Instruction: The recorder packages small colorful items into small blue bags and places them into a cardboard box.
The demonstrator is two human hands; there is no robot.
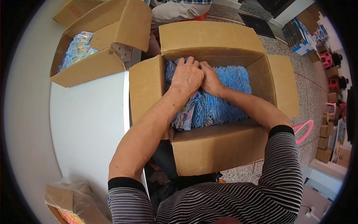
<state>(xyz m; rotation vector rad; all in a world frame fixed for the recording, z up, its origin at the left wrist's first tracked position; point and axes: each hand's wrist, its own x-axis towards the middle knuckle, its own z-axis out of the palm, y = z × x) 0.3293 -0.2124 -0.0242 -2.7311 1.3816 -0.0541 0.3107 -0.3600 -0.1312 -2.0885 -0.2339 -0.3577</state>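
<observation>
A large open cardboard box (220, 149) stands in front of me with its flaps folded out. Tightly packed rows of small blue packets (233, 84) with crimped edges fill much of it. My left hand (187, 75) is at the far left part of the rows, its fingers bent down over the packets. Right beside it, my right hand (212, 79) is closed among the same packets, the two hands touching. The fingertips of both are partly hidden. Several packets with a coloured printed side (184, 116) lean at the box's near left corner.
On the white table (87, 123) to the left stands another open cardboard box (91, 72) holding similar packets (78, 46). A plastic-wrapped carton (71, 199) is at the lower left. A seated person (175, 13) is beyond the box. Pink stools (326, 59) and stacked boxes (300, 35) line the right.
</observation>
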